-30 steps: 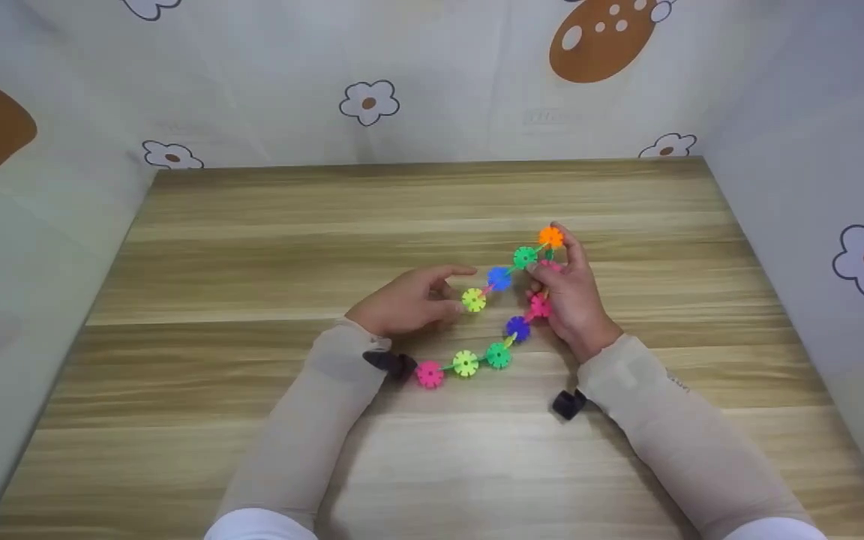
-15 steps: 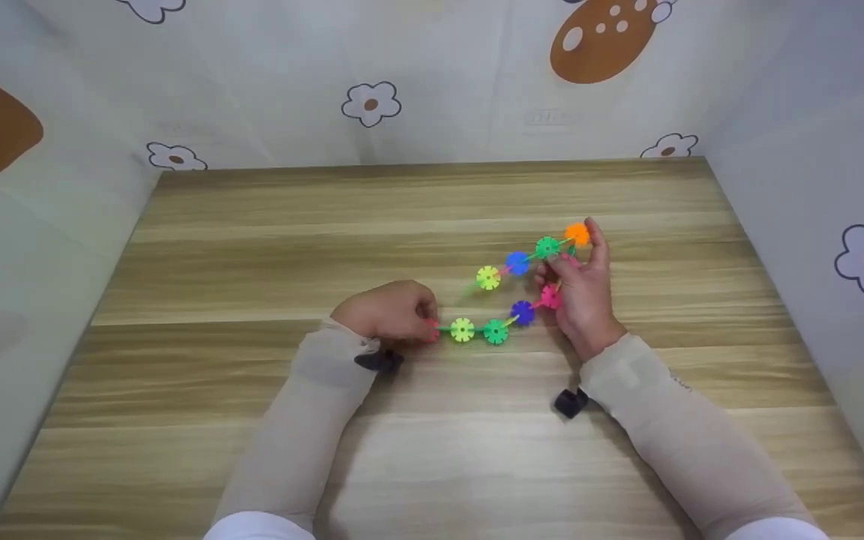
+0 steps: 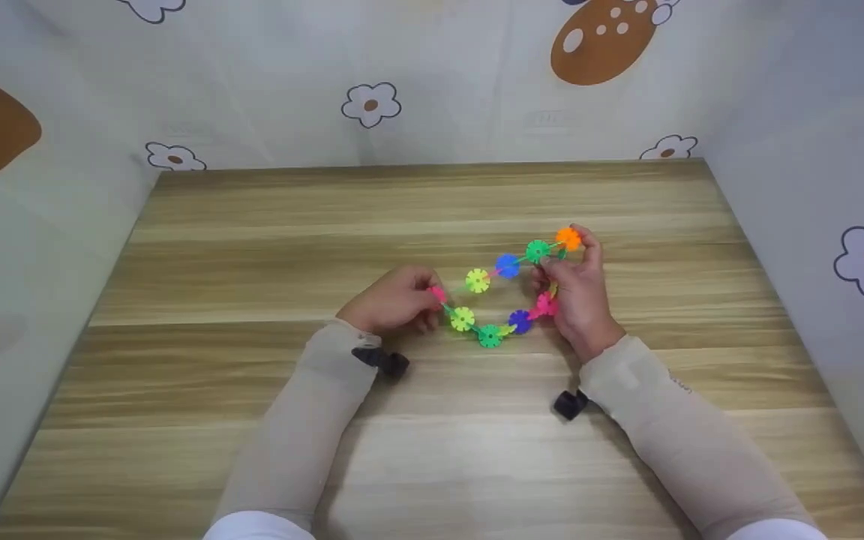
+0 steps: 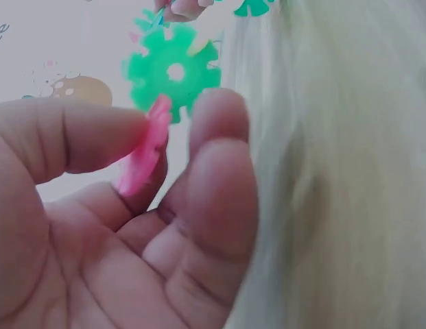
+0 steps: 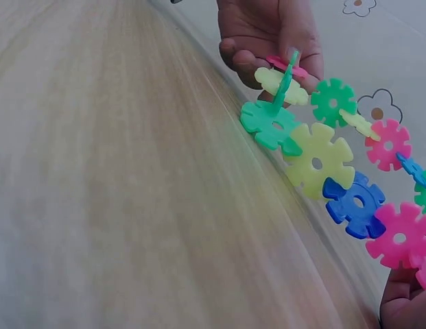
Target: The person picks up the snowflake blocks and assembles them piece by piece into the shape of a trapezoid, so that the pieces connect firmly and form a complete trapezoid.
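Note:
A chain of interlocking notched plastic discs hangs between both hands above the table. My left hand (image 3: pixel 388 301) pinches the pink disc (image 3: pixel 438 294) at one end, between thumb and fingers; the left wrist view shows this pink disc (image 4: pixel 145 157) edge-on. Close to its right is the chain's other end, by a yellow disc (image 3: pixel 477 281). My right hand (image 3: pixel 580 304) grips the far part of the chain, thumb by a green disc (image 3: pixel 537 251), index finger behind the orange disc (image 3: pixel 568 238). The lower run passes a yellow-green disc, a green disc (image 3: pixel 489 336) and a dark blue disc (image 3: pixel 520 322).
The wood-grain table (image 3: pixel 252 225) lies under both hands. Pale walls (image 3: pixel 267 90) printed with flowers enclose its back and sides. Small black cameras are strapped at the wrists, the left one (image 3: pixel 394 365) and the right one (image 3: pixel 569 405).
My left hand left the yellow-disc end, went down to the pink end disc and pinched it, then raised it towards the other end. My right hand kept its grip, shifting slightly.

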Tool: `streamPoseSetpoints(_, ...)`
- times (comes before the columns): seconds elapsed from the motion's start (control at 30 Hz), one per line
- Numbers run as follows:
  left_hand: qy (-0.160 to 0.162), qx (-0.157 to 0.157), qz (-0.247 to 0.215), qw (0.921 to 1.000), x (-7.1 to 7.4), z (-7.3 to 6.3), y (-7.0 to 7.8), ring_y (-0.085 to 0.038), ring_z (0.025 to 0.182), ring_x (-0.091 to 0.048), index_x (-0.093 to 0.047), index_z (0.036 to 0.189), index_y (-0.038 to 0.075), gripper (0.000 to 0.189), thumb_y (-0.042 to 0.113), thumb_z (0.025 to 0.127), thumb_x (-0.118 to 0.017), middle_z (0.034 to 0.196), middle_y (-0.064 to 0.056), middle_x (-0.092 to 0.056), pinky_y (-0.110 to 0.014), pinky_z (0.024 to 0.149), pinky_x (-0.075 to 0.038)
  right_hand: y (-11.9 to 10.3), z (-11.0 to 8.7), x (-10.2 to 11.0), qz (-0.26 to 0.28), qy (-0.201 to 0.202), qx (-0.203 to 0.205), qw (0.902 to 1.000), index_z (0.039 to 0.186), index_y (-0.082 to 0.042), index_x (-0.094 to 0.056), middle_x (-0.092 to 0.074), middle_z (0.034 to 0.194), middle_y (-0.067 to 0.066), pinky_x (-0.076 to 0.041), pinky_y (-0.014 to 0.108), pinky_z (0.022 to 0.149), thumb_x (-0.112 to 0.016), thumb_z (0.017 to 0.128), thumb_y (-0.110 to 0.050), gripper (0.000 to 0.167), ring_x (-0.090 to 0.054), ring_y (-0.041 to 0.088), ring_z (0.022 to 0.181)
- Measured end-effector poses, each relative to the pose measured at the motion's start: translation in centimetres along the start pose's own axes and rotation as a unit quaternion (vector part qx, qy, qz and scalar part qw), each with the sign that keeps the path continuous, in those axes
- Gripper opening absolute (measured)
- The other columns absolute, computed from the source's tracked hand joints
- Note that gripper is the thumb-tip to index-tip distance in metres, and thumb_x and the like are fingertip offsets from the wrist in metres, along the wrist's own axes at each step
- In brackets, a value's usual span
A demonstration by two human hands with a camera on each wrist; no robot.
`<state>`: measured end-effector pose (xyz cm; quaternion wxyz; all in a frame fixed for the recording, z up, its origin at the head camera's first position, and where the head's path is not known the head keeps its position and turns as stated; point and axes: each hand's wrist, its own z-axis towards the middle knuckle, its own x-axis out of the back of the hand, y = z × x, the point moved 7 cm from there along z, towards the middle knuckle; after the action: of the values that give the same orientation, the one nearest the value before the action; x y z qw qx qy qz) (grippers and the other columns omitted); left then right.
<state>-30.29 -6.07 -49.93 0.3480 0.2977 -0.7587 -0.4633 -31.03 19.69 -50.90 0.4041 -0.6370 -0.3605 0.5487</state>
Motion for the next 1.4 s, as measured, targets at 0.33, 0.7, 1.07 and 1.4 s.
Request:
streamPoseSetpoints(0.33,0.027,0.003,-0.070,0.9972,-0.1,0.4,-0.2,-0.018,0.080,-0.072,-0.066,0.105,-0.003,0.011,0.003,0.100,-0.058,0.088,-0.010,-0.073,-0.031,0.076,-0.063,0.0,0.1,-0.2,-0.023,-0.013,0.001,0.9997,0.145,-0.025,-0.028,-0.070,0.076,0.006,-0.057,0.030,0.070,-0.056,0.100,0.007,0.062,-0.067,0.021,0.071)
streamPoseSetpoints(0.7,0.066,0.016,-0.102,0.9925,0.3,0.5,-0.2,-0.018,0.079,-0.072,-0.065,0.104,0.000,0.007,0.006,0.101,-0.061,0.090,-0.010,-0.071,-0.034,0.078,-0.064,-0.1,0.0,-0.4,-0.013,-0.022,0.001,0.9997,0.140,-0.025,-0.031,-0.069,0.075,0.003,-0.056,0.029,0.070,-0.057,0.100,0.009,0.058,-0.067,0.021,0.070)
streamPoseSetpoints(1.07,0.133,-0.011,-0.133,0.9821,1.2,0.7,-0.1,-0.018,0.076,-0.072,-0.065,0.105,0.000,0.010,0.000,0.103,-0.055,0.090,-0.011,-0.072,-0.033,0.076,-0.064,0.0,0.0,-0.3,-0.026,-0.009,-0.004,0.9996,0.139,-0.022,-0.034,-0.067,0.079,0.003,-0.057,0.029,0.071,-0.056,0.101,0.007,0.053,-0.065,0.020,0.069)
streamPoseSetpoints(1.4,0.151,-0.038,-0.127,0.9796,1.1,0.5,0.5,-0.019,0.080,-0.064,-0.064,0.120,0.001,0.022,0.013,0.112,-0.047,0.094,-0.008,-0.064,-0.035,0.075,-0.061,0.1,-0.1,-0.6,-0.001,-0.005,-0.016,0.9999,0.124,-0.021,-0.030,-0.064,0.093,0.005,-0.058,0.027,0.069,-0.055,0.100,0.012,0.048,-0.065,0.019,0.069)
